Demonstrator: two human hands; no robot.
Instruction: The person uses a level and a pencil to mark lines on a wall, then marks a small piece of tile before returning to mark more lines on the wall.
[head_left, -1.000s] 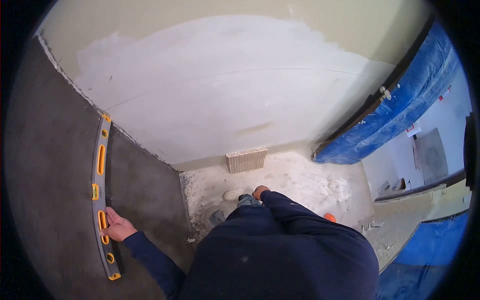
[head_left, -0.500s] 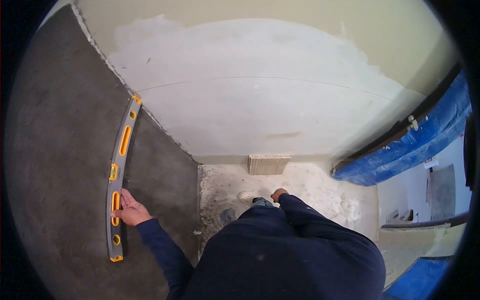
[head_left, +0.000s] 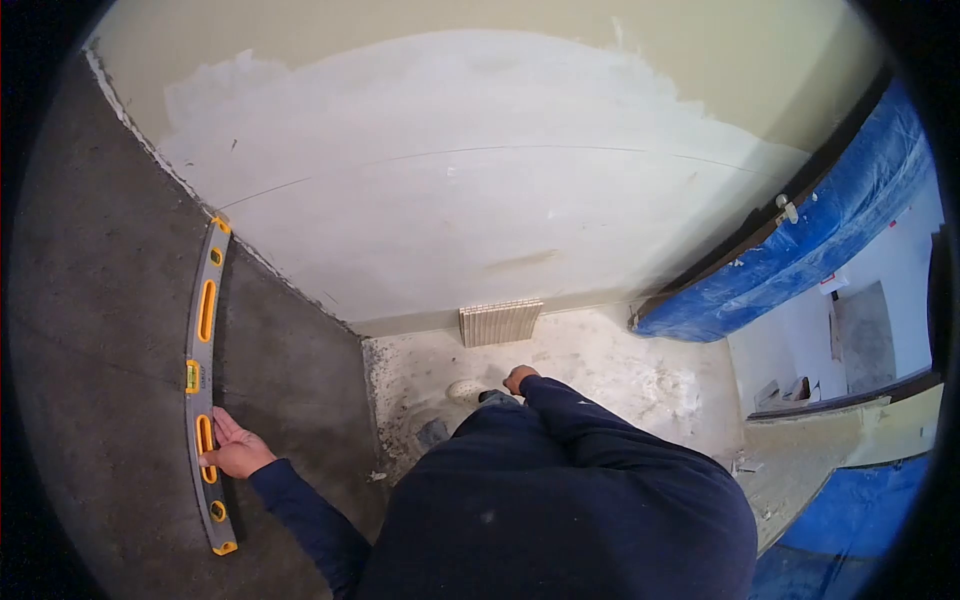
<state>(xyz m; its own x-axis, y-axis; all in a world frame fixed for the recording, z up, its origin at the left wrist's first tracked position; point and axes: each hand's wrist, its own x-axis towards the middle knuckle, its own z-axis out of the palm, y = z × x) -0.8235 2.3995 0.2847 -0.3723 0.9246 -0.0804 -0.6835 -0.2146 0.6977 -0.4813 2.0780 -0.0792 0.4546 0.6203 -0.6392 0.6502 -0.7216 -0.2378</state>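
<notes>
My left hand [head_left: 238,450] holds a grey spirit level [head_left: 200,355] with yellow trim by its lower slot, thumb through the opening. The level lies along the dark grey wall [head_left: 95,430], its top end at the corner with the pale wall [head_left: 420,220]. At that top end, a thin drawn line runs across the pale wall. Low in front of my body is my right hand [head_left: 520,379], its fingers curled; whatever is inside them is hidden.
A stack of ribbed tiles or boards [head_left: 500,324] leans at the foot of the pale wall. The floor [head_left: 600,365] is dusty and stained white. Blue plastic sheeting [head_left: 790,255] hangs by an opening on the right, with more blue sheeting [head_left: 870,510] below.
My view has shifted, so the walls, tiles and both hands appear farther left. The level's top end is still at the corner by the drawn line, with my left hand still on it.
</notes>
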